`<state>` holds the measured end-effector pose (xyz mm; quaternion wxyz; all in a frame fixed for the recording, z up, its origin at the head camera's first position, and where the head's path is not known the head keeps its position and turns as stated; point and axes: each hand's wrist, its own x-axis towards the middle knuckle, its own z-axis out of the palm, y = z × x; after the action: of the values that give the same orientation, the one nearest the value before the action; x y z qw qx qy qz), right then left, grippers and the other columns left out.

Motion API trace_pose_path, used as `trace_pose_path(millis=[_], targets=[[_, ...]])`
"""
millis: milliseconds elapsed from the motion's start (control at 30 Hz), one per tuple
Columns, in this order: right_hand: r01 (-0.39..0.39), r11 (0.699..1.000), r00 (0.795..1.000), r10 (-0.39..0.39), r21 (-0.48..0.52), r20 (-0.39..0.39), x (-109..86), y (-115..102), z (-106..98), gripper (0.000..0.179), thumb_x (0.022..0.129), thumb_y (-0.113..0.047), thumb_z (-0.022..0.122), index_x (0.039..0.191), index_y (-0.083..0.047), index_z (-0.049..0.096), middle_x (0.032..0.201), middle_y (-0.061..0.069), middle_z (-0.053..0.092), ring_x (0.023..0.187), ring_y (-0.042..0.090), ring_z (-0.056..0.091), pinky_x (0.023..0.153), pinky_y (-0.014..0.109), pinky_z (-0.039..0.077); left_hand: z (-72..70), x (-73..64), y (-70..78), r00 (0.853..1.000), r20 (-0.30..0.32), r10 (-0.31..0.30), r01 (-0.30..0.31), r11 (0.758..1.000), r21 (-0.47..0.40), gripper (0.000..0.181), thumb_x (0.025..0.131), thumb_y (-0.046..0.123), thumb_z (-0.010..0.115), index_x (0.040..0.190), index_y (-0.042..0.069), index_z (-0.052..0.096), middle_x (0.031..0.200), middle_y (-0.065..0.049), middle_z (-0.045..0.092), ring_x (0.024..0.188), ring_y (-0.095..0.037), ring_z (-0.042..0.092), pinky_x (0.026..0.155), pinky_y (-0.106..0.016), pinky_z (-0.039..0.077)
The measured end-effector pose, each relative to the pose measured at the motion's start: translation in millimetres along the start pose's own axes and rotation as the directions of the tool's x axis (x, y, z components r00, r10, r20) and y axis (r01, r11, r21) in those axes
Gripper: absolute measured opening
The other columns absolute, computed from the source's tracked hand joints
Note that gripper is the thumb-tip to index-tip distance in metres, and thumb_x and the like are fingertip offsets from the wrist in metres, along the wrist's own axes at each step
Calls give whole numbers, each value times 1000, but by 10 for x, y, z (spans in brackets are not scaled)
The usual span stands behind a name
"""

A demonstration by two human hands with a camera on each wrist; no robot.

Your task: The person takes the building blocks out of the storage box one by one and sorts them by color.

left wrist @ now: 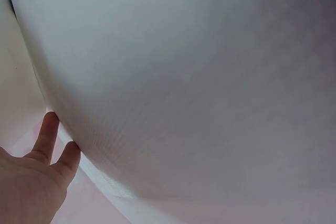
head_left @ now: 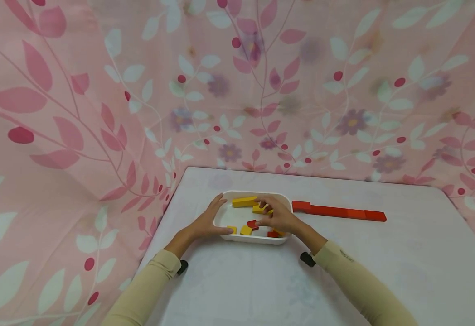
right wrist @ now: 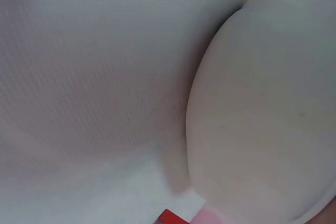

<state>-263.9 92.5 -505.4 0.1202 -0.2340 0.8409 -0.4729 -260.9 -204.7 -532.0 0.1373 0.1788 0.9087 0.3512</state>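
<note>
A white tray (head_left: 256,241) stands on the table, holding several yellow and red blocks. My left hand (head_left: 208,222) grips its left end, thumb over the near rim and fingers at the far rim. Two extended fingers (left wrist: 50,135) show beside the tray in the left wrist view. My right hand (head_left: 280,216) reaches into the right half, thumb and fingers spread apart. Its thumb is near a red block (head_left: 252,224); its fingers are over a yellow bar (head_left: 243,202) and a yellow block (head_left: 259,209). Another yellow block (head_left: 245,230) lies near the front wall. Contact is partly hidden.
A long row of red blocks (head_left: 343,212) lies on the white cloth-covered table (head_left: 364,262), running right from the tray's far right corner. Pink floral cloth (head_left: 286,90) hangs behind and at the left. In the right wrist view, the tray's outer wall (right wrist: 257,103) fills the right side.
</note>
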Motion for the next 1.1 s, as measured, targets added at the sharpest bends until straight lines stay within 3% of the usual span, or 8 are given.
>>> trace_pose_path(millis=[233, 467, 667, 833, 1100], targets=[[-25, 1000, 997, 25, 1, 74, 79, 43, 35, 65, 80, -16, 83, 138, -9, 53, 124, 15, 56, 111, 31, 55, 97, 41, 54, -10, 0, 2, 1000, -3, 3, -3, 1000, 4, 109, 73, 58, 79, 158, 24, 20, 168, 6, -1, 154, -27, 13, 118, -60, 25], [-126, 992, 980, 126, -8, 153, 163, 69, 79, 65, 77, -19, 85, 135, -13, 57, 125, 11, 54, 106, 25, 52, 92, 34, 54, -11, 18, -10, 1000, -5, 8, -8, 1000, 7, 110, 72, 60, 79, 158, 25, 19, 167, 7, -3, 154, -26, 13, 118, -58, 25], [-102, 993, 968, 112, -54, 223, 183, 114, 123, 62, 79, -24, 85, 133, -14, 57, 121, 10, 54, 96, 20, 52, 84, 28, 51, -7, 15, -10, 1000, -2, 7, -7, 1000, 6, 109, 73, 60, 79, 157, 24, 19, 167, 6, -2, 154, -26, 13, 119, -58, 24], [-84, 994, 968, 99, -73, 229, 185, 130, 162, 59, 80, -23, 83, 132, -12, 57, 118, 10, 56, 88, 20, 54, 79, 28, 51, 16, 5, -9, 1000, -6, 3, -3, 1000, 4, 108, 73, 60, 78, 157, 26, 20, 168, 6, -1, 154, -27, 12, 118, -59, 24], [-79, 987, 962, 113, -141, 248, 236, 169, 249, 50, 83, -22, 81, 128, -17, 60, 109, 1, 60, 89, 18, 53, 79, 28, 50, -1, -22, 3, 1000, -10, 5, -5, 1000, 18, 108, 73, 61, 78, 157, 25, 20, 168, 6, -1, 154, -27, 13, 119, -59, 24]])
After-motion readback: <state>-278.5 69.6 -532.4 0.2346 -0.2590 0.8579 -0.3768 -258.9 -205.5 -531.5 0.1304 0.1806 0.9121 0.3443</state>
